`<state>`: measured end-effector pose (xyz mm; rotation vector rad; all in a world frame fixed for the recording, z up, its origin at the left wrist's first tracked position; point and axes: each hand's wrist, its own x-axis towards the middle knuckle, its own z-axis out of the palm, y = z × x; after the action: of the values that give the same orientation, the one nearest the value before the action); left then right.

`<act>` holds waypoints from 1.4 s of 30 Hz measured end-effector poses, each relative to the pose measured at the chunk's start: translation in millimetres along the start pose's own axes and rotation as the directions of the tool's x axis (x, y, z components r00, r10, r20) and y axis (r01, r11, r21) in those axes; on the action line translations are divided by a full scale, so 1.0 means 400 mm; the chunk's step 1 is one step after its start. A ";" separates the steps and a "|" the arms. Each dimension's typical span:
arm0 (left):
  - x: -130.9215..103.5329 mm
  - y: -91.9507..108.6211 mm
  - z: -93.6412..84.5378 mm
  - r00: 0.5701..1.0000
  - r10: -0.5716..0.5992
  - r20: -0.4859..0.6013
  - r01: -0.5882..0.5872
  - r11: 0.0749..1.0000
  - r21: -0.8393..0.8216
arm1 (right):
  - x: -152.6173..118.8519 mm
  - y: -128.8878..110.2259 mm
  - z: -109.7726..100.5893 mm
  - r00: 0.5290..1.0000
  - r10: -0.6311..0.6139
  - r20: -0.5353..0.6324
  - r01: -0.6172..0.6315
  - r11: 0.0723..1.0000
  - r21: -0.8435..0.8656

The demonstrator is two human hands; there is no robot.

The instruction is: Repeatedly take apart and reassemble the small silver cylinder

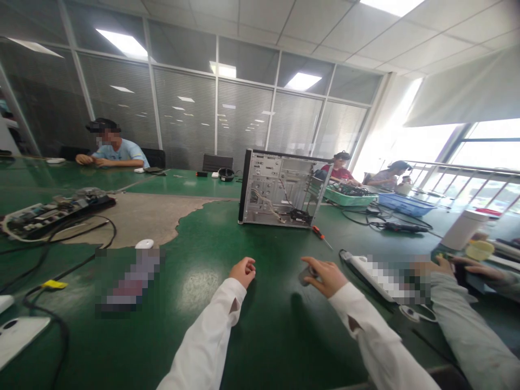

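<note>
My left hand (244,271) is held over the green table (268,336) with its fingers curled closed; whether anything is inside them is hidden. To its right, my right hand (325,275) grips a small grey object (305,276) between thumb and fingers, above the table. Beyond both hands an open computer case (280,189) stands upright, its metal inside and some cables showing. A screwdriver (320,235) with an orange and black handle lies by the case's lower right corner, near neither hand.
At the right, another person's sleeves (463,309) and hands reach in beside a white power strip (374,276). Green (349,199) and blue baskets (400,205) stand behind. Circuit parts (60,208) and black cables lie left. More people sit farther back.
</note>
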<state>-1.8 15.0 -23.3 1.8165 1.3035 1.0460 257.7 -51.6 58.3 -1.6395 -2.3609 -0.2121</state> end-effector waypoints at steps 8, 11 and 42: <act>-0.004 -0.002 -0.023 0.996 0.008 -0.089 -0.014 0.998 -0.064 | 0.220 -0.252 0.178 0.993 -0.099 -0.063 0.115 0.935 0.336; -0.007 0.002 -0.025 0.994 0.054 -0.094 -0.057 0.998 -0.028 | 0.222 -0.242 0.250 0.991 -0.002 -0.136 0.079 0.820 0.568; 0.002 0.012 -0.009 0.997 -0.080 0.005 0.073 0.882 -0.466 | 0.184 -0.199 0.267 0.993 -0.077 -0.086 0.114 0.552 0.826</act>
<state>-2.9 14.9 -17.4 1.3843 1.0095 1.2080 145.4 14.8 -20.2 -0.9920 -1.9751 0.7608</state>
